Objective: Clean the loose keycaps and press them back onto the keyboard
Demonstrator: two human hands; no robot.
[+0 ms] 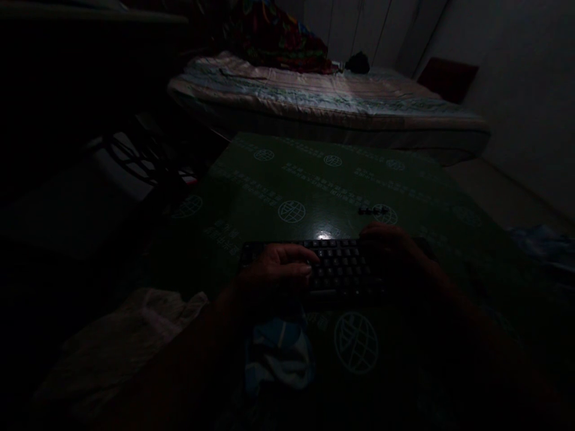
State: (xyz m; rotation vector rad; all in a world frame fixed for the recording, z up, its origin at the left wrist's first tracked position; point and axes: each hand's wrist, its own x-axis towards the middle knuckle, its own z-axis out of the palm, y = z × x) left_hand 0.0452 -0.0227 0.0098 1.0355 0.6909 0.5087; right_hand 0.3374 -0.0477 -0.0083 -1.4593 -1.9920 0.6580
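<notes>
A black keyboard [341, 267] lies on a green printed table [314, 185] in dim light. My left hand [281, 268] rests over the keyboard's left part, index finger stretched toward the keys and thumb below it, apart, with nothing visible between them. My right hand [389, 239] is at the keyboard's right part, its fingers bent and dark; whether it holds anything is hidden. Just beyond my right hand, several small dark keycaps [374, 211] sit in a row. A blue and white cloth [281, 353] lies below my left hand.
A pale cloth [135, 329] lies at the lower left. Behind the table stands a bed [314, 96] with a red patterned blanket [283, 39]. A dark spoked wheel [130, 158] is at the left, under a dark raised surface.
</notes>
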